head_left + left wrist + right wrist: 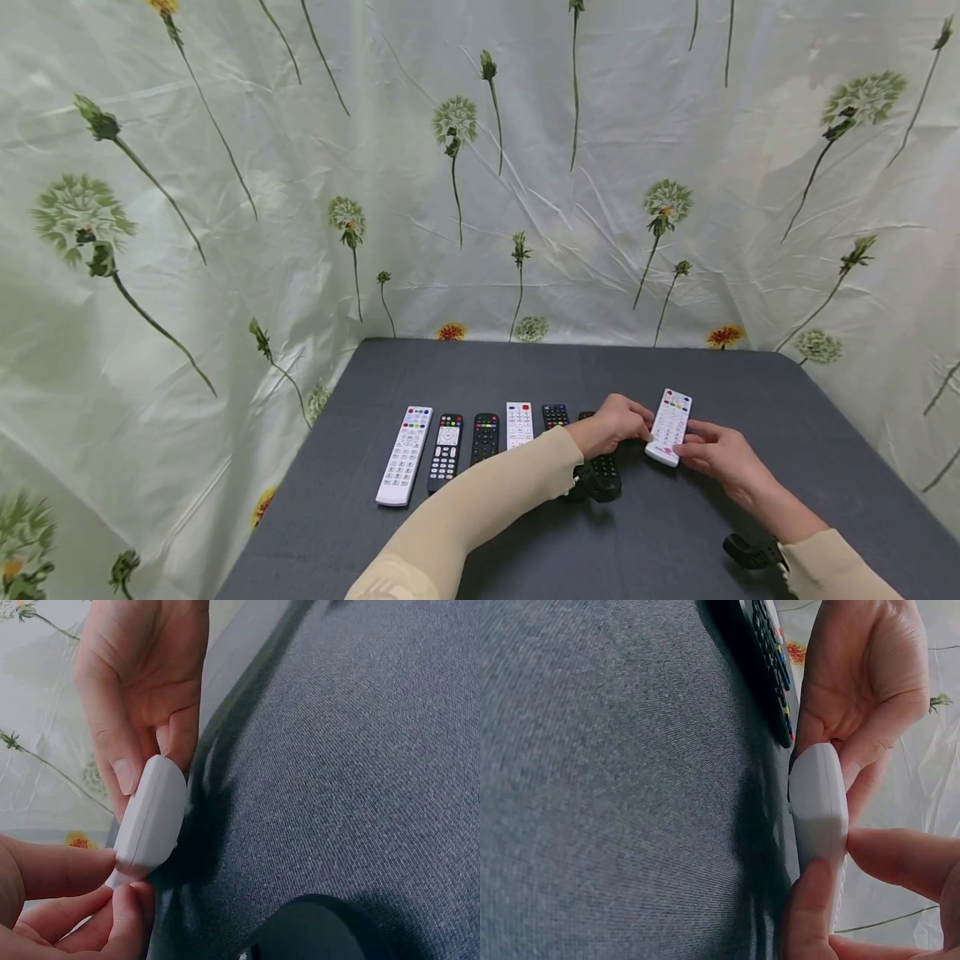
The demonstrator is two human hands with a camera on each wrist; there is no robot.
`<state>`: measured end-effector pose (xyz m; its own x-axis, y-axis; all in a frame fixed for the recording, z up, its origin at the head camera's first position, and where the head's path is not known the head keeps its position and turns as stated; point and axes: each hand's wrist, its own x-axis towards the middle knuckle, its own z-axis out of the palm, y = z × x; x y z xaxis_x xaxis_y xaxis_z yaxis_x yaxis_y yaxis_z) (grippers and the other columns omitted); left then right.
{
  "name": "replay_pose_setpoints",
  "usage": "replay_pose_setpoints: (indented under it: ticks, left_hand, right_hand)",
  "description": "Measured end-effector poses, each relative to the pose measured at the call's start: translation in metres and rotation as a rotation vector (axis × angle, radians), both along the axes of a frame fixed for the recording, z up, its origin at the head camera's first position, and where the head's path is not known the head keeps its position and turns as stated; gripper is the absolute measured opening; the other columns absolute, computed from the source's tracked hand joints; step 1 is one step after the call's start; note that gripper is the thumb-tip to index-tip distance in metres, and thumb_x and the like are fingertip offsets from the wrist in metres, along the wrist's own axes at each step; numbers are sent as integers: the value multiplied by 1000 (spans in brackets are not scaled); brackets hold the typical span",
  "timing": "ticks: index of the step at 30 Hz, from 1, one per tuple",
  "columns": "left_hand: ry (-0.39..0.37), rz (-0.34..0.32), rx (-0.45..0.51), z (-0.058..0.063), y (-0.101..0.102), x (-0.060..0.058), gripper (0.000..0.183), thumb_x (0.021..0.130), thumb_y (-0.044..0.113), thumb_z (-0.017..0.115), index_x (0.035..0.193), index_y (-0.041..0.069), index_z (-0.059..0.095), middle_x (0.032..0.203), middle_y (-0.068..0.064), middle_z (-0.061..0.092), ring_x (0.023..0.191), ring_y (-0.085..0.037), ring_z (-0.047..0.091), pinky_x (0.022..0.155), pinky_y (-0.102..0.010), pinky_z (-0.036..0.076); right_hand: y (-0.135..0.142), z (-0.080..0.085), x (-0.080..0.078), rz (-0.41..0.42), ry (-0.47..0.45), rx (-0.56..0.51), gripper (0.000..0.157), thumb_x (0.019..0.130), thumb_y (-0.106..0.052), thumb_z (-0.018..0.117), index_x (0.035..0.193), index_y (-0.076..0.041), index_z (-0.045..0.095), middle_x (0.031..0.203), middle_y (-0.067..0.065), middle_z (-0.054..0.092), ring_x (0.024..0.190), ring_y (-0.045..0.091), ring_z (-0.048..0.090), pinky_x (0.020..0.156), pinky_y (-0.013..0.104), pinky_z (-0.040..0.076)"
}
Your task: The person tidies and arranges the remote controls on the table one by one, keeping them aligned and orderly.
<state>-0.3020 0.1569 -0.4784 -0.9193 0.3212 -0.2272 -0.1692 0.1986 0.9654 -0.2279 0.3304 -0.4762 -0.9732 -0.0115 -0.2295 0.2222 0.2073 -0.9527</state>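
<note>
A white remote control [670, 425] is held between my two hands at the right end of a row of remotes, its buttons facing up. My left hand [617, 423] pinches its left edge between thumb and fingers. On the opposite edge, my right hand [726, 462] grips it, thumb on top near the lower end. Both wrist views show the white remote's lower end [154, 817] raised above the dark cloth with a shadow beneath. Just left of it lies a black remote [606, 477], partly covered by my left hand and wrist.
Leftward in the row are a long white remote [405, 457], a black remote with a pale button panel [446, 446], another black one [485, 435], a white one [519, 423] and a partly hidden black one [555, 415]. Dark grey cloth [570, 546] covers the table; a flowered curtain [420, 167] hangs behind.
</note>
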Motion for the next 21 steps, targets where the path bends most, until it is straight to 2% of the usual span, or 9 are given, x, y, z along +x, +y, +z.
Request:
replay_pose_setpoints:
  ticks: [5,12,21]
  left_hand:
    - [-7,5,33,1,1,0,28,74,-24,71,95,-7,76,84,-8,73,80,-15,66,77,-34,59]
    - [-9,13,86,5,0,1,31,72,-27,69,96,-7,76,83,-9,73,93,-28,70,75,-35,60]
    - [19,-26,110,11,-8,2,37,73,-26,71,103,-4,76,84,-4,70,83,-19,67,75,-36,60]
  right_hand:
    - [0,0,1,-19,-4,-2,85,92,-1,72,153,16,16,128,29,55,92,7,65,81,30,58]
    - [0,6,3,-18,5,16,89,91,-6,75,155,11,17,128,28,56,94,11,66,85,35,58]
    - [-3,12,7,19,52,61,93,91,-16,77,158,5,16,136,32,49,99,18,66,86,38,58]
